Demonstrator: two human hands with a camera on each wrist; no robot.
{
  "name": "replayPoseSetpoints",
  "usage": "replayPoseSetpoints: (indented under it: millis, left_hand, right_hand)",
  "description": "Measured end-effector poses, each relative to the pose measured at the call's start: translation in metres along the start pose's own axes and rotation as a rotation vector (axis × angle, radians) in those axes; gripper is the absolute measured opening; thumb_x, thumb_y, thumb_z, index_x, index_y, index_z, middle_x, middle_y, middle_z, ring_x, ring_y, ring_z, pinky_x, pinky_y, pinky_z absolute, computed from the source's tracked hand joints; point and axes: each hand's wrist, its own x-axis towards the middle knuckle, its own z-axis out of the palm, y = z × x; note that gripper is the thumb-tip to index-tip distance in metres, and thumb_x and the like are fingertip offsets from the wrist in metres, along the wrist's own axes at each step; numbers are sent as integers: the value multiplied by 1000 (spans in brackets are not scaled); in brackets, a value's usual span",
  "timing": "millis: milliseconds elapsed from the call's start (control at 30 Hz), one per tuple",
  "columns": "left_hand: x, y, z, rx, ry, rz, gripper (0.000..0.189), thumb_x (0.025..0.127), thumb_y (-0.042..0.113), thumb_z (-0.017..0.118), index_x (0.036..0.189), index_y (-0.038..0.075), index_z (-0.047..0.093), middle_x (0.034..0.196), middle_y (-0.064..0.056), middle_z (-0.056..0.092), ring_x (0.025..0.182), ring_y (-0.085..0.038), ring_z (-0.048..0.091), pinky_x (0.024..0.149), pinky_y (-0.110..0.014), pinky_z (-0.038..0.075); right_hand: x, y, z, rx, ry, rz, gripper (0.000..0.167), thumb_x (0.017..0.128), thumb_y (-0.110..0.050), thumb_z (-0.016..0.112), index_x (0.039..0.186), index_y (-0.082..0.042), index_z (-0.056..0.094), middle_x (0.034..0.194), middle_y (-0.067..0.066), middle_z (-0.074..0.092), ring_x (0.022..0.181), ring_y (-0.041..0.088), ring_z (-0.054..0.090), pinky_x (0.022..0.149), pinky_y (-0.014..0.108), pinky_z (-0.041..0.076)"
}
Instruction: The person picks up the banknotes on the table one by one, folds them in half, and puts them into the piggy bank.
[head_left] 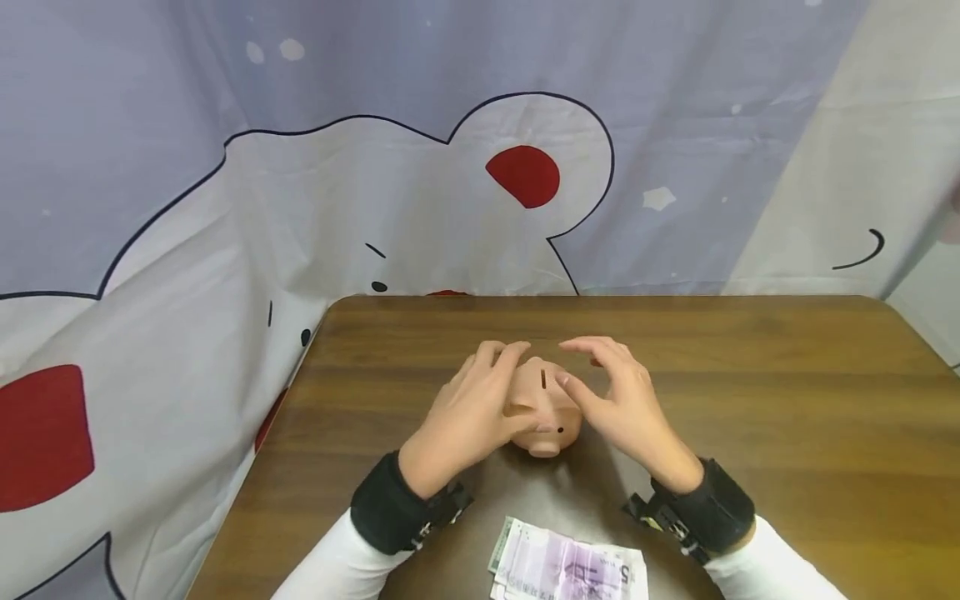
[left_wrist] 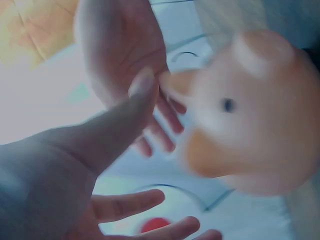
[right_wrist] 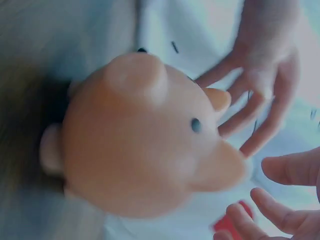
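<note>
A light pink piggy bank [head_left: 555, 393] stands on the table, its snout facing me and its coin slot on top. My left hand [head_left: 467, 412] is at its left side, thumb stretched across in front of the bank in the head view and fingers loosely bent. To the right, my right hand [head_left: 626, 406] hovers with thumb and fingers spread, its thumb tip near the bank's upper right. In the left wrist view the bank [left_wrist: 265, 120] looks blurred, apart from the left thumb. The right wrist view shows the bank [right_wrist: 130, 140] with fingers beyond its ears.
A small stack of banknotes [head_left: 573, 567], a purple one on top, lies near the table's front between the forearms. The brown wooden table [head_left: 787, 400] reaches back to a printed curtain [head_left: 675, 108]. Black straps [head_left: 390, 504] wrap both wrists.
</note>
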Motion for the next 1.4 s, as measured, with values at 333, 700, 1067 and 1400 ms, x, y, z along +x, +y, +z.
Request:
replayPoseSetpoints:
  millis: [333, 700, 1067, 1400]
  left_hand:
    - [-77, 21, 19, 56, -280, 211, 47, 77, 50, 78, 114, 22, 67, 102, 10, 57, 85, -6, 50, 64, -18, 43]
    - [-83, 14, 64, 140, -258, 212, 55, 63, 61, 79, 102, 27, 63, 104, 8, 50, 89, -9, 45, 68, -22, 41]
    - [-84, 8, 66, -170, -121, 160, 39, 69, 34, 88, 95, 25, 61, 104, 14, 53, 91, -5, 51, 66, -20, 45]
    - [-63, 14, 16, -650, -58, 53, 12, 85, 14, 77, 87, 20, 67, 97, 9, 72, 86, -2, 66, 79, -25, 56]
  right_hand:
    - [-93, -7, -17, -202, -374, -173, 35, 73, -41, 84, 99, -27, 64, 89, -21, 55, 81, -1, 51, 65, 22, 48]
    - [-119, 12, -17, -229, -573, 19, 41, 67, -59, 80, 85, -31, 55, 79, -21, 45, 73, -3, 44, 59, 18, 39]
    - [-108, 22, -16, 84, -552, 10, 20, 79, -29, 81, 73, -25, 62, 68, -19, 55, 62, -5, 50, 54, 18, 46]
    - [-77, -12, -55, 212, -444, 32, 6, 88, -17, 73, 87, -22, 70, 79, -11, 69, 70, 5, 64, 65, 25, 54]
